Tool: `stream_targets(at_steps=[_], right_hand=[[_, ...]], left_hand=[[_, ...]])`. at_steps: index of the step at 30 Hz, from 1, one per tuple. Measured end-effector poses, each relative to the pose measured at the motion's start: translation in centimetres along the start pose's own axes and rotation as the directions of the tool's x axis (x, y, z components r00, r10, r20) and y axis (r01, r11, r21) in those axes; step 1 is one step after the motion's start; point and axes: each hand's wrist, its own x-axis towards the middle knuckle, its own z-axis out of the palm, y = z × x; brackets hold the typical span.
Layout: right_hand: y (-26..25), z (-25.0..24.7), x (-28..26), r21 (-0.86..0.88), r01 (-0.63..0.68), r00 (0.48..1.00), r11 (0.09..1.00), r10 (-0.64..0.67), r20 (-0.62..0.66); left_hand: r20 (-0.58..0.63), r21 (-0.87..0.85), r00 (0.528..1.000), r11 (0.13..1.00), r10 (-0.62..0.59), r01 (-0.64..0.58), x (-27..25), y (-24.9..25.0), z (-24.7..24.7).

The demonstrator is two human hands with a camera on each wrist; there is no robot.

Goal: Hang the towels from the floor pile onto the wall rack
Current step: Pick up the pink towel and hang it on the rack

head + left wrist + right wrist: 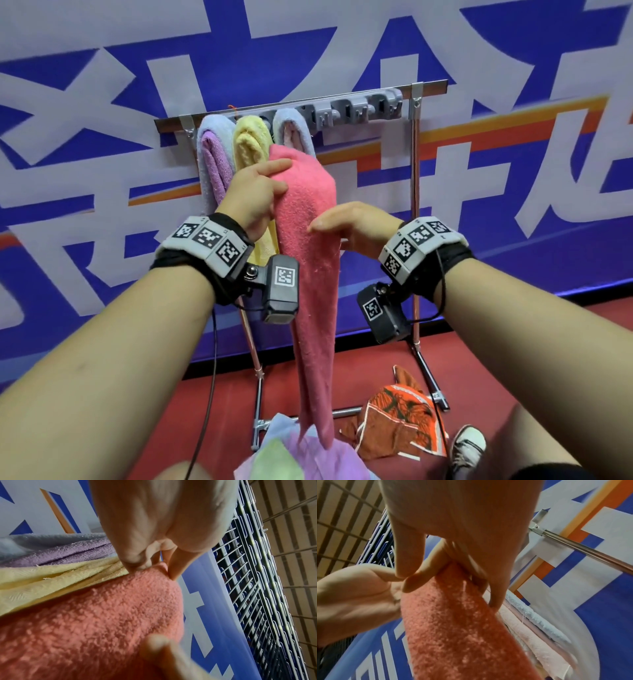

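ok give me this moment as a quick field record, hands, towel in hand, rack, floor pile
left hand: left hand grips the top fold of the pink towel
right hand: right hand holds the pink towel's right side, fingers curled behind it
pink towel: held up in front of the rack, not yet on a hook, tail reaching the floor pile
rack: wall rack carries three hung towels, lilac, yellow, pale blue; grey hooks to the right free
floor pile: pastel towels and an orange patterned cloth
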Motion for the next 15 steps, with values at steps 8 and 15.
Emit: stream_targets(at_steps=[8, 15], right_hand=[[-0.5, -0.3, 0.5, 0.014, 0.063, 0.998, 0.998, -0.062, -0.030], [-1.9, -1.1, 0.4, 0.049, 0.041, 0.993, 0.998, -0.035, -0.112]], left_hand=[[0.025, -0.051, 0.999, 0.998, -0.030, 0.031, 0.5, -1.8, -0.5], [0.187, 0.064, 0.977, 0.994, -0.102, 0.091, -0.5, -5.2, 0.6]])
